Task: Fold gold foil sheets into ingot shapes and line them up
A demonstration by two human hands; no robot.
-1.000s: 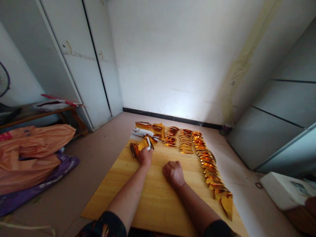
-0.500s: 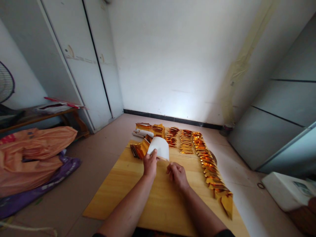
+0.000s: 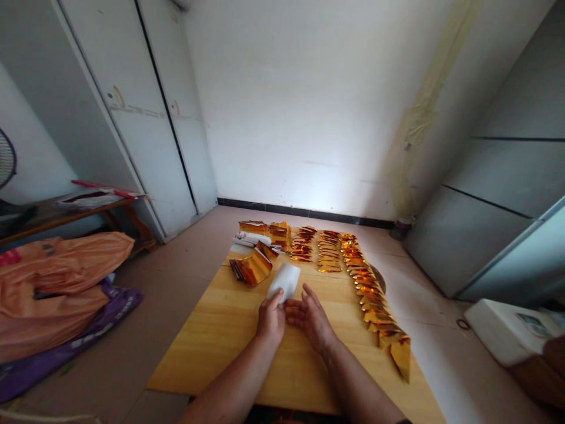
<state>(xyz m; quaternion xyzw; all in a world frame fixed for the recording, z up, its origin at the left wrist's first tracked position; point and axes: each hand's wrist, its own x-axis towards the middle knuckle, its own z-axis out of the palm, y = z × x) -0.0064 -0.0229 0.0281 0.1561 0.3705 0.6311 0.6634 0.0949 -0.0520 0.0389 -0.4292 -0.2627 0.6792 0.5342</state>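
Note:
My left hand (image 3: 271, 318) grips the near edge of a white paper sheet (image 3: 285, 281), thumb on top, above the wooden table (image 3: 212, 341). The sheet now looks narrow and bent lengthwise; its underside is hidden. Close on the right, my right hand (image 3: 310, 318) has its fingers apart, palm turned toward the sheet; whether the fingertips touch the paper I cannot tell. Beyond my left hand lies a loose stack of gold foil paper (image 3: 252, 268). Folded gold foil pieces (image 3: 371, 294) overlap in a long row along the table's right side.
Shorter rows of folded foil (image 3: 329, 250) lie at the table's far end, near a white roll (image 3: 251, 238). An orange bag (image 3: 62, 288) is on the floor at left. A white box (image 3: 507, 330) stands at right. Sliding-door cabinets (image 3: 145, 118) flank the wall.
The sheet has gone from broad and curved to narrow, and has come nearer with my left hand. My right hand has opened from a closed pinch. The view has shifted slightly.

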